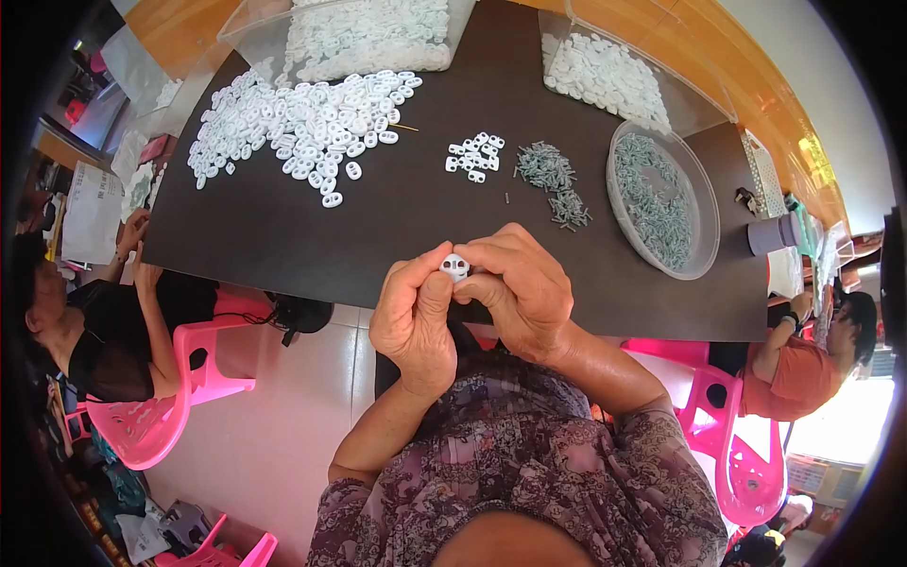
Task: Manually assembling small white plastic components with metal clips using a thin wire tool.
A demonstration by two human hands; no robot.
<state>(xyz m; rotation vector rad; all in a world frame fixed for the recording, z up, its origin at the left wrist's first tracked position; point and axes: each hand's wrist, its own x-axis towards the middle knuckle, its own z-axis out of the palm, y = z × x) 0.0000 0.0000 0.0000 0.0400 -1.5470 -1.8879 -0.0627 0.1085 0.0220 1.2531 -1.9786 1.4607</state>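
Observation:
Just past the table's near edge, both my hands pinch one small white plastic piece with dark holes in its face. My left hand grips it from the left between thumb and forefinger. From the right, my right hand closes its thumb and fingers on the same piece. Fingertips cover its sides. Beyond the hands lie a small group of white square pieces with holes and a heap of grey metal screws or pins. A single pin lies apart from the heap.
A large pile of white oval pieces spreads at the far left before a clear bin. Another clear bin holds white pieces. A round tub of grey pins stands right. People sit on pink chairs at both sides.

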